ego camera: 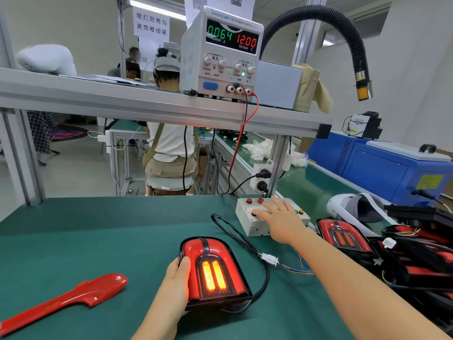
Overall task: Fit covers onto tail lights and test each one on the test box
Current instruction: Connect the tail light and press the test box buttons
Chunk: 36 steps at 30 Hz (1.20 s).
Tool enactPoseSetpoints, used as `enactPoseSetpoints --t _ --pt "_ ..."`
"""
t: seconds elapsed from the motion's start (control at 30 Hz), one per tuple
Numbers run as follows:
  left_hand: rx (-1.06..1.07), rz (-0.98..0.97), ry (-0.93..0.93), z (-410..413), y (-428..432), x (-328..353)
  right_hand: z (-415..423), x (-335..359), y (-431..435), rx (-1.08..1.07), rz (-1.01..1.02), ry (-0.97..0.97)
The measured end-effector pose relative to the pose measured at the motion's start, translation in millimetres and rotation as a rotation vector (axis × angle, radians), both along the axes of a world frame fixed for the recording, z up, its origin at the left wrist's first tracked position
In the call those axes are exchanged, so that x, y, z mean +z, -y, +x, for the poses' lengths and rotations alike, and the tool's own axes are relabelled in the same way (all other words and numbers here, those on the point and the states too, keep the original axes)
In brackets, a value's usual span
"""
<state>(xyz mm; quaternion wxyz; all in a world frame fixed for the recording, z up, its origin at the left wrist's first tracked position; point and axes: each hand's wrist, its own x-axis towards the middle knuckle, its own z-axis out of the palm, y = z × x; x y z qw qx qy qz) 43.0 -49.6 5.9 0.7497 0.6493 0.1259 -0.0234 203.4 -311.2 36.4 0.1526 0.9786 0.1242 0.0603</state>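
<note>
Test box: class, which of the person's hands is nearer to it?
Right. The right hand lies on the test box, fingers at its buttons; the left hand holds the lit tail light, apart from the box.

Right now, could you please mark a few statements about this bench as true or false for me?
1. The tail light is lit. True.
2. The right hand presses the tail light. False: it rests on the test box.
3. The left hand holds the tail light. True.
4. The supply reads 5.00 V. False: the supply shows 12.00 V.
5. The cover lies right of the tail light. False: the cover lies left of it.
</note>
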Motion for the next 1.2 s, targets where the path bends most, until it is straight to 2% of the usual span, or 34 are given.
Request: enactPoseSetpoints --t 0.43,0.73,1.0,1.2 --pt "-0.044 -0.012 -0.125 1.4 -3.2 -5.8 -2.3 -6.7 -1.4 -0.013 0.006 -0.007" --pt "-0.022 -0.017 -0.11 0.3 -1.7 -5.2 -9.7 -15.6 -3.9 -0.014 0.035 -0.034" --pt "-0.014 -0.028 -0.099 2.3 -3.0 -10.7 -14.1 -22.3 6.2 -0.007 0.151 -0.031" --pt "-0.006 -0.005 -0.104 3.4 -2.9 -9.2 -13.9 -18.3 32.5 -0.156 0.222 0.006"
